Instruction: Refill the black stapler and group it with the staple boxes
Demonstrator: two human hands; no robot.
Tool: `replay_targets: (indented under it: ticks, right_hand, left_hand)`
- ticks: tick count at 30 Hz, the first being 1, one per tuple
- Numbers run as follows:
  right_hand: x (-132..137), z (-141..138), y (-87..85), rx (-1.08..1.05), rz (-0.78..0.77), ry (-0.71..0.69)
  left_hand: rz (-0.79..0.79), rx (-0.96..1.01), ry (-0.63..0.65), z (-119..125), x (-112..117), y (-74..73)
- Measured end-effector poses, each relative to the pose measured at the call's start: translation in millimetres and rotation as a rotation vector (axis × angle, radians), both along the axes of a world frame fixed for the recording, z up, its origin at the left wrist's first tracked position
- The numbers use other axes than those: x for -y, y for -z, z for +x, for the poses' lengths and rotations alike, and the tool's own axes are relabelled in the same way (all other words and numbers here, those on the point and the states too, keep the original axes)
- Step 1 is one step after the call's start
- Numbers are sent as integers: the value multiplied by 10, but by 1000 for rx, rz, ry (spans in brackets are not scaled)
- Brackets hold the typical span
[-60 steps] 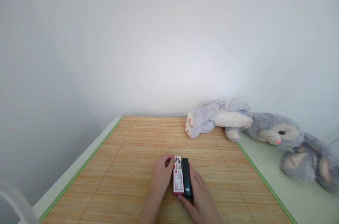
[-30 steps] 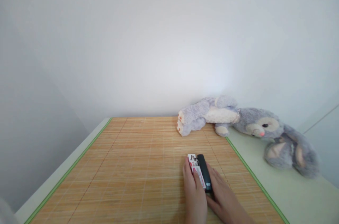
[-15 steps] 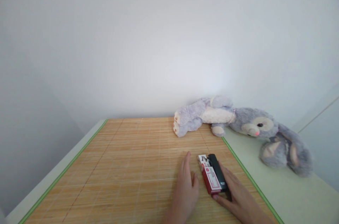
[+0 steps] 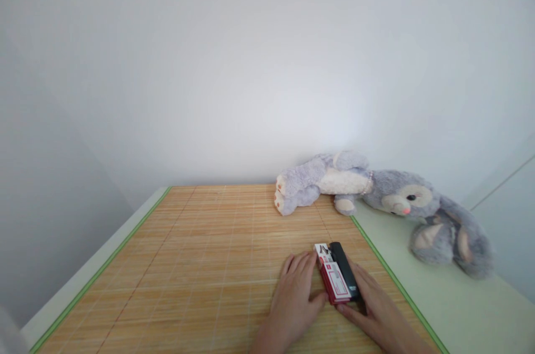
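A black stapler [image 4: 345,270] lies on the bamboo mat, a red-and-white box [image 4: 334,284] close against its left side. Beyond that box is a small white box [image 4: 322,252] with a staple-like picture on it. My left hand [image 4: 295,292] rests at the left of the boxes, fingers stretched out. Its fingertips reach the white box and its thumb the red one's near left edge. On the other side, my right hand [image 4: 378,309] curls round the stapler, fingers along its right flank, thumb at the near end by the red box. Part of its fingers is hidden behind the stapler.
The bamboo mat [image 4: 200,265] with green edging covers most of the pale table [image 4: 472,309]. A grey plush rabbit [image 4: 343,181] lies on its side along the back right, over mat and table. A white wall [image 4: 251,64] stands behind.
My left hand has moved right and turned, so its fingers and thumb now touch the boxes. The boxes and stapler have barely shifted. My right hand stays at the stapler.
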State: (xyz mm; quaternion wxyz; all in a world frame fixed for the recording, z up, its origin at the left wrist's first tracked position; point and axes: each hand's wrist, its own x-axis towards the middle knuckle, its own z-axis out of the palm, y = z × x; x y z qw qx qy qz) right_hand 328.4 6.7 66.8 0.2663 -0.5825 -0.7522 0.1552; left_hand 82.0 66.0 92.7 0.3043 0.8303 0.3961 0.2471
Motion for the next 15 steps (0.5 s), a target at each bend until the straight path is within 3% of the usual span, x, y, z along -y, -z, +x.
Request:
replay_targets:
  ticks: [8,15]
  right_hand:
    - [0,38,140,-35,-4,47]
    - [26,35,147,-113,-22,94]
  left_hand:
    - [11,19,-2,-8,40,-23]
    - [21,84,-34,-12,48,-34]
